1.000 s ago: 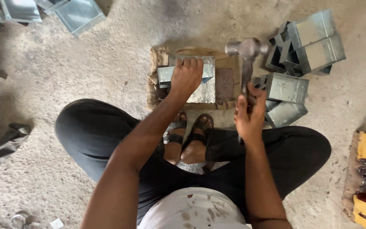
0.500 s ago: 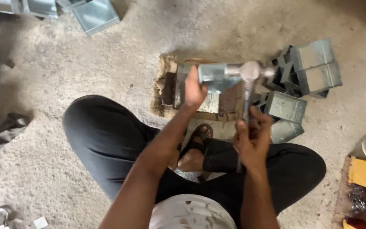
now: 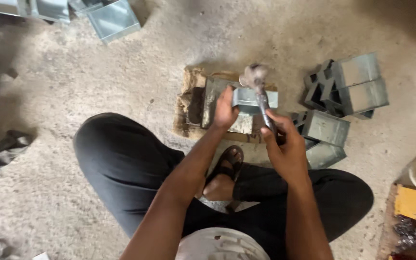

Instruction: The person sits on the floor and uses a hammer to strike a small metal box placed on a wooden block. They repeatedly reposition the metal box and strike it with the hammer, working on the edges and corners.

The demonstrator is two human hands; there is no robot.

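On the concrete floor, one folded sheet-metal box (image 3: 253, 98) lies across one worn wooden block (image 3: 193, 103), just ahead of the seated person's crossed legs. Left hand (image 3: 226, 110): fingers curled onto the box's near edge, pressing it down. Right hand (image 3: 285, 144): closed around the handle of one hammer (image 3: 255, 77), head raised over the box. Right of the block, one pile of finished metal boxes (image 3: 347, 96), about five counted. Upper left, more sheet-metal pieces (image 3: 114, 19).

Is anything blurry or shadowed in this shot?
Head view: the hammer head is smeared with motion blur in the right hand; the left hand on the metal box is sharper; light is soft, corners darker.
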